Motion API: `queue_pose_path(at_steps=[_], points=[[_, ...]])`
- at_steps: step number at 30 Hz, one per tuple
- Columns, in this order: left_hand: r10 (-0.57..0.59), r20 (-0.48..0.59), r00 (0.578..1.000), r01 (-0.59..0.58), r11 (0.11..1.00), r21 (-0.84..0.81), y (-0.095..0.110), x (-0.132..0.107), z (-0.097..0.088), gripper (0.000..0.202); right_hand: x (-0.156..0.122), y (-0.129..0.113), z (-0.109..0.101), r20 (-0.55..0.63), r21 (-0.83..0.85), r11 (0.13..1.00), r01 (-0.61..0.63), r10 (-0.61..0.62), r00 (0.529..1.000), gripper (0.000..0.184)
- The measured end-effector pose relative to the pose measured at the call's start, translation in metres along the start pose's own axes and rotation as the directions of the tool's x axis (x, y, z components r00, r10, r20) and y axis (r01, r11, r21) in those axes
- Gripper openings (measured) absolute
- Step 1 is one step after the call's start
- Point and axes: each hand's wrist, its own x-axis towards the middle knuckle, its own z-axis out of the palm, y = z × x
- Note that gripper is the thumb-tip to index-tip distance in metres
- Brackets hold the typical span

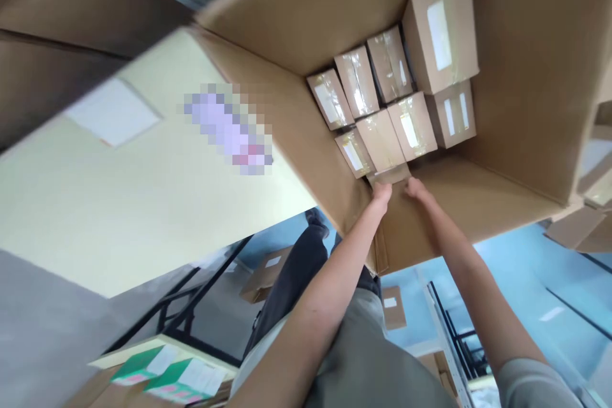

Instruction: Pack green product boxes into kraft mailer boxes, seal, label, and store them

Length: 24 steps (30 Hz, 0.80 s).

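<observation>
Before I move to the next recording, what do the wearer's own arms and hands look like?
The left hand and right hand are ungloved, with no wristwear visible. The right arm is bare up to a short, plain greyish sleeve; the left sleeve cannot be made out clearly.

Soft blur veils a bright tabletop point(143, 217) and dimmer large carton point(521, 64).

Nine small boxes point(412, 126), one large carton point(516, 70) (plus two green packages point(138, 363)), one left hand point(382, 193), one right hand point(415, 187).
</observation>
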Motion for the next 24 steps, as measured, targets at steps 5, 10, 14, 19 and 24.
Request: queue_pose_path(at_steps=[5, 10, 14, 19, 24], points=[[0.140, 0.075, 0.987, -0.135, 0.989, -0.067, 0.036, -0.128, -0.028, 0.016, -0.125, -0.053, -0.021, -0.170, -0.077, 0.986, 0.146, -0.158, 0.973, 0.045], [0.458, 0.272, 0.846, -0.381, 0.877, -0.293, 0.022, -0.262, -0.129, 0.034, -0.240, -0.105, -0.018, -0.480, 0.001, 0.893, 0.451, -0.395, 0.783, 0.027], [0.613, 0.078, 0.786, -0.507, 0.712, -0.485, -0.032, -0.331, -0.240, 0.035, -0.319, -0.175, 0.019, -0.598, -0.025, 0.732, 0.681, -0.556, 0.577, 0.019], [0.672, -0.278, 0.687, -0.650, 0.395, -0.649, -0.139, -0.375, -0.368, 0.032, -0.390, -0.281, 0.128, -0.541, -0.091, 0.441, 0.893, -0.775, 0.327, 0.042], [0.571, -0.606, 0.554, -0.742, 0.008, -0.670, -0.261, -0.419, -0.461, 0.036, -0.428, -0.374, 0.273, -0.250, -0.143, 0.275, 0.951, -0.940, 0.234, 0.041]])
